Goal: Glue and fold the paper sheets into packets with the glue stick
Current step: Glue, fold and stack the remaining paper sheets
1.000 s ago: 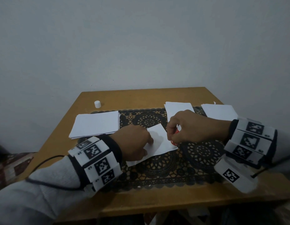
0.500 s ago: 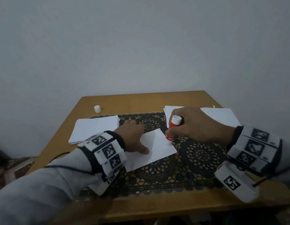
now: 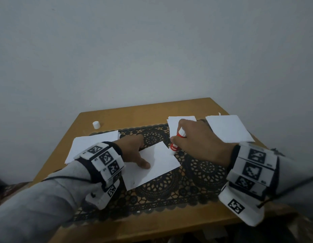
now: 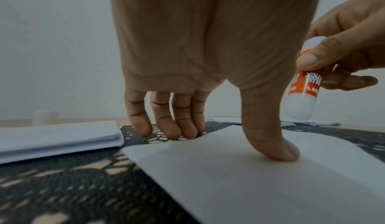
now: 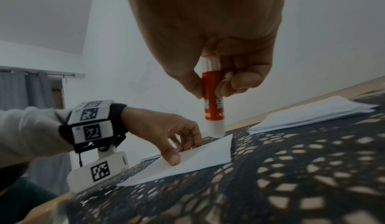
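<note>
A single white paper sheet (image 3: 155, 163) lies tilted on the black lace mat (image 3: 196, 174). My left hand (image 3: 134, 151) holds it flat: the thumb (image 4: 270, 141) presses on the sheet, the fingers (image 4: 177, 125) touch the mat at its far edge. My right hand (image 3: 192, 141) pinches an orange and white glue stick (image 3: 176, 144), uncapped end down, at the sheet's far right corner. The right wrist view shows the glue stick (image 5: 213, 105) upright with its tip just at the corner of the sheet (image 5: 198, 158).
A stack of white sheets (image 3: 92, 142) lies at the left of the wooden table (image 3: 134, 111). Two more paper piles (image 3: 227, 127) lie at the back right. The white cap (image 3: 96, 124) stands at the back left. A wall rises right behind the table.
My right hand turned the glue stick upright and brought its tip down to the sheet's far corner. My left hand spread out, thumb now pressing on the sheet.
</note>
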{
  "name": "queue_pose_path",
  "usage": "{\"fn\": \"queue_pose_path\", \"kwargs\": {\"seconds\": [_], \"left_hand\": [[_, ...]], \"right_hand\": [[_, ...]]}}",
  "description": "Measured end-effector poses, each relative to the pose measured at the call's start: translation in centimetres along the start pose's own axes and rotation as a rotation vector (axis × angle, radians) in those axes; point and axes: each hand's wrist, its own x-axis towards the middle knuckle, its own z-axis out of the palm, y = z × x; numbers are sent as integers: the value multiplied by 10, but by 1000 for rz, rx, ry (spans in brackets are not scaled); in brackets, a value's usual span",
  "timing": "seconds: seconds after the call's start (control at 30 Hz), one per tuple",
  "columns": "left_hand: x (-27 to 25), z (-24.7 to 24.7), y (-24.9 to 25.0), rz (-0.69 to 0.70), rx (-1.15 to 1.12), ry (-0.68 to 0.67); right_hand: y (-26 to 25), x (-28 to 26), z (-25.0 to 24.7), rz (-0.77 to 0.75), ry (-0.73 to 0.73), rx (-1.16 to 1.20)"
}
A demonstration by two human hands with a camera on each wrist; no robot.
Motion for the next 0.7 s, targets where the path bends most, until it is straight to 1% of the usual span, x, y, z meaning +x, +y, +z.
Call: {"fn": "queue_pose_path", "kwargs": {"seconds": [0.1,0.23,0.33,0.47,0.53,0.7], "left_hand": [[0,1,1,6,-6,12],[2,2,1,10,-15,2],[3,3,-1,20,-49,7],[7,5,-4,40,-61,0],[8,5,-7,45,-82,-5],[4,2,-15,55,-213,80]], "right_hand": [[-8,0,10,14,-14,-58],[-14,2,14,19,71,-77],[-14,1,16,31,87,-90],[-9,2,13,19,121,-45],[-9,1,10,2,110,-11],[-9,1,8,-21,84,47]]}}
